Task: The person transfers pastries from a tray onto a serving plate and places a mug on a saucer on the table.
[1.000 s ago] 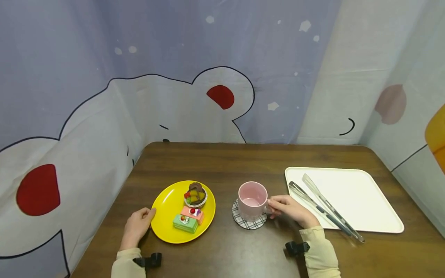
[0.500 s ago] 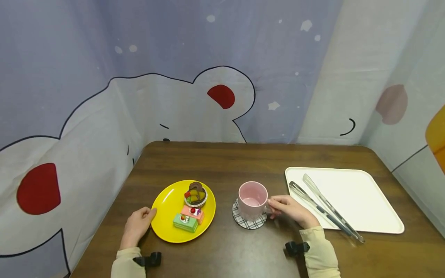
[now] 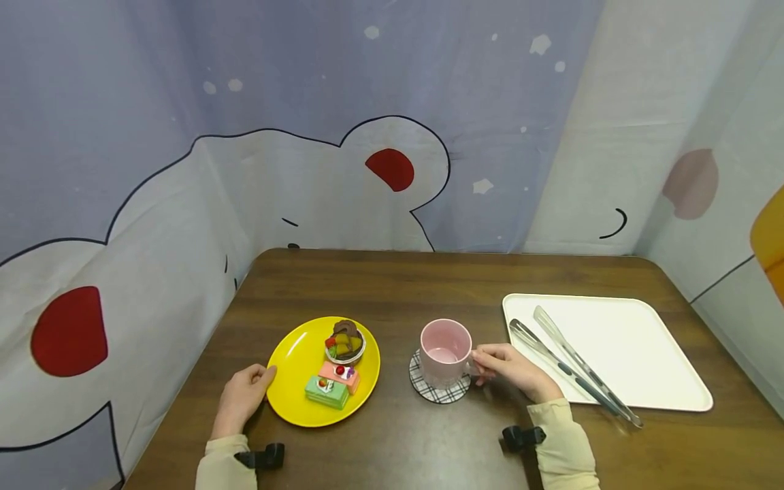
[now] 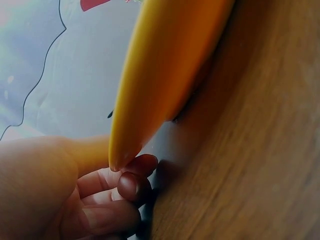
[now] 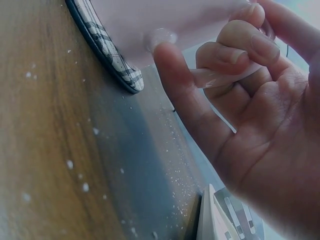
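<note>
At the left of the head view lies a yellow plate (image 3: 290, 395), and my left hand (image 3: 242, 396) pinches its left rim. In the left wrist view the thumb and curled fingers meet at the edge of the plate (image 4: 150, 75). The plate bears a fruit tart (image 3: 344, 344), a pink cake slice (image 3: 350, 381) and a green cake slice (image 3: 327, 393). A pink mug (image 3: 442, 364) stands upright on a round checked coaster (image 3: 441, 396). My right hand (image 3: 514, 371) grips the mug's handle; the right wrist view shows fingers curled round that handle (image 5: 220, 79).
Right of the mug, a white tray (image 3: 637, 347) sits on the brown wooden table (image 3: 392, 286). Metal tongs (image 3: 572, 364) lie across it, their end reaching past its front edge. A patterned curtain (image 3: 306, 82) hangs behind and beside the table.
</note>
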### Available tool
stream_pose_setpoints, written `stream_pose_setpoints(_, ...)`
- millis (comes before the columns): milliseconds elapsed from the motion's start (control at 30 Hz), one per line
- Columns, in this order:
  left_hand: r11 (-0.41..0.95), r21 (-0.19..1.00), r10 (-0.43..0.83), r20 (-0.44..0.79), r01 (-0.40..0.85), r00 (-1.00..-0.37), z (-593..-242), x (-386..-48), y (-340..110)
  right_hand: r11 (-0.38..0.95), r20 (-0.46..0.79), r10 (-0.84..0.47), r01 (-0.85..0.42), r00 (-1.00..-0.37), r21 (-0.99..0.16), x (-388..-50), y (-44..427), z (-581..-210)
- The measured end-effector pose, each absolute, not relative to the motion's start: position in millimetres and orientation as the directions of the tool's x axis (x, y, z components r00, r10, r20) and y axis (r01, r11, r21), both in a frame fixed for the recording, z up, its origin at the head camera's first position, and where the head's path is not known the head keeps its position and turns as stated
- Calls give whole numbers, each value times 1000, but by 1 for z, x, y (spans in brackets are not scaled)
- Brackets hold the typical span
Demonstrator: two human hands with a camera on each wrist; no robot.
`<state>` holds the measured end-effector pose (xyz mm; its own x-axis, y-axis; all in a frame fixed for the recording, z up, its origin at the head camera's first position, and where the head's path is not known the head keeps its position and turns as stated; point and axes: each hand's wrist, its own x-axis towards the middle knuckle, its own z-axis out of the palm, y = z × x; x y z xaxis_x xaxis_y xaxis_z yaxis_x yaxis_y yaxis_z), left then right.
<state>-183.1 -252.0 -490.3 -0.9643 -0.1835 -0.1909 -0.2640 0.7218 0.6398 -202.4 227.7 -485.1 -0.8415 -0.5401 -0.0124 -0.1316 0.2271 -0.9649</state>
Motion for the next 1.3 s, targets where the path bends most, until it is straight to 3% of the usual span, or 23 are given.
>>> stream_pose_setpoints(1300,713,659,-184,-156,-241,-971,-493,-180,-251,219,0,-539,-140,-843,-966,-203,227,-488)
